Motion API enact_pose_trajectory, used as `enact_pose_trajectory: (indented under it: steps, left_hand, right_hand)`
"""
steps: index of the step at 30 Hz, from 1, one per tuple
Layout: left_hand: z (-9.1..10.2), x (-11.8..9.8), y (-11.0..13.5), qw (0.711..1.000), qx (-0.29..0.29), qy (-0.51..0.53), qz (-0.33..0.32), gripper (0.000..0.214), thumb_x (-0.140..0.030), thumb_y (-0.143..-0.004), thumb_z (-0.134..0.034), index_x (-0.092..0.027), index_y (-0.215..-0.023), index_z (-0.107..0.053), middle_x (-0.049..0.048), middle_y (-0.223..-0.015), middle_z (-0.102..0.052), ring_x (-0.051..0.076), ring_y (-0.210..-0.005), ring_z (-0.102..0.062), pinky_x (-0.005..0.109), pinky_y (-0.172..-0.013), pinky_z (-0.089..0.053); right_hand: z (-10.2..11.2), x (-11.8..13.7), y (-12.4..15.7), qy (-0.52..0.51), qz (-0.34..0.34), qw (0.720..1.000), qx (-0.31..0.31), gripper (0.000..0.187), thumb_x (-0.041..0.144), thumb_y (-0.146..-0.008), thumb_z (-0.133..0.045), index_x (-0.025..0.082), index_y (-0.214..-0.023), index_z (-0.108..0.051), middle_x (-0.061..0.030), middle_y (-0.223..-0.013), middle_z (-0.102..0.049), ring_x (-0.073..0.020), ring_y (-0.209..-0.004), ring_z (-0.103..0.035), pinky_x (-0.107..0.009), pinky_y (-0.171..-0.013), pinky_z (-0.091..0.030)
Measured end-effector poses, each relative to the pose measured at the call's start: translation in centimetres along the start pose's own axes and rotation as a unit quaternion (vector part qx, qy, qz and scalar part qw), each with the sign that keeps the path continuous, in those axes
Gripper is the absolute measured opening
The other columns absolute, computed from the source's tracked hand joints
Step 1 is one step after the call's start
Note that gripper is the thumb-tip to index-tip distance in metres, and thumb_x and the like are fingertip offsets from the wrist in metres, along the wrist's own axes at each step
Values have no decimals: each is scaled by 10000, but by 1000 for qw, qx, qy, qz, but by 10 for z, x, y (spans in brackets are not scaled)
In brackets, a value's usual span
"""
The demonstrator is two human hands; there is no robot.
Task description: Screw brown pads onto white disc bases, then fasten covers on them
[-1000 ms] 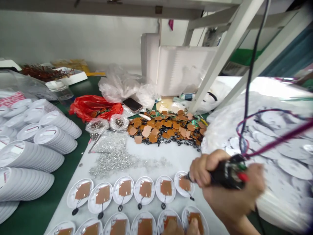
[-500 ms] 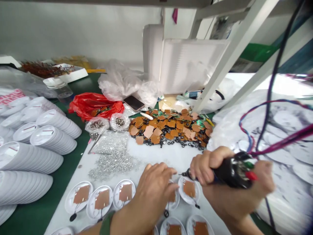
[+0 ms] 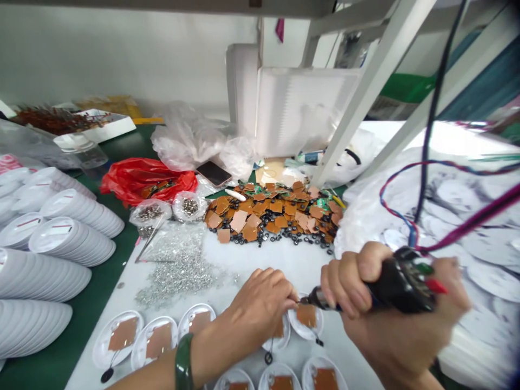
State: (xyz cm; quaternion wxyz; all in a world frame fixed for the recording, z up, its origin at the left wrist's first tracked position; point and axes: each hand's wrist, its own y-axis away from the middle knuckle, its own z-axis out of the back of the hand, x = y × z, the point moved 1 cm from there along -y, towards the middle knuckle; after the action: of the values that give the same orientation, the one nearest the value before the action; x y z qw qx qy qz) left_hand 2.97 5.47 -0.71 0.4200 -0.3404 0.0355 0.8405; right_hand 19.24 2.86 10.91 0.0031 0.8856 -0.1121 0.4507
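My right hand (image 3: 390,319) is wrapped round a black electric screwdriver (image 3: 396,281) whose tip points left at a small white disc (image 3: 306,322) carrying a brown circuit board. My left hand (image 3: 260,309), with a green bangle (image 3: 183,360) on the wrist, is pinched at the screwdriver's tip over the same disc; what it pinches is too small to make out. Rows of similar white discs with boards (image 3: 156,341) lie along the near edge of the white work surface.
A pile of brown boards and black parts (image 3: 272,214) and a heap of silver screws (image 3: 179,268) lie further back. Stacks of white discs (image 3: 49,254) fill the left, a bag of white discs (image 3: 467,216) the right. Cables (image 3: 430,124) hang from above beside a slanted white frame.
My left hand came in from below and moved right to the screwdriver's tip. My right hand shifted slightly with the screwdriver over the same disc.
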Motion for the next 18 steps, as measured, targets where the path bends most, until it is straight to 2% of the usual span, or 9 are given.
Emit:
enact_pose_trajectory:
  steps: [5, 9, 12, 18]
  left_hand:
    - [0, -4, 1, 998, -10, 50, 22, 111, -253, -1056, -560, -214, -969, -616, 2, -953, -639, 175, -872, -575, 317, -808, -424]
    - [6, -11, 2, 997, -13, 71, 21, 125, -148, -1039, -530, -197, -966, -618, 13, -964, -630, 166, -873, -578, 294, -805, -452]
    - [8, -15, 2, 994, -15, 98, 33, 115, -92, -992, -587, -197, -963, -623, -2, -953, -622, 150, -871, -587, 266, -793, -465]
    - [13, -23, 4, 993, 3, 102, 65, 67, -167, -986, -656, -201, -938, -625, -2, -928, -629, 168, -859, -601, 285, -775, -487]
  right_hand:
    - [2, 10, 1, 2, 14, 1000, -6, 563, 714, -863, -553, 230, -598, -664, 25, -414, -449, -128, -359, -416, -299, -405, -409]
    - [7, 12, 5, 13, 18, 1000, -9, 563, 727, -856, -553, 233, -613, -673, 15, -421, -463, -145, -377, -445, -314, -415, -413]
    - [8, 10, 9, 15, 21, 1000, -9, 566, 743, -852, -556, 235, -632, -676, 11, -431, -473, -151, -392, -463, -318, -429, -415]
    - [2, 2, 13, 2, 8, 1000, 19, 564, 720, -884, -521, 240, -638, -682, 6, -422, -474, -151, -381, -455, -315, -421, -409]
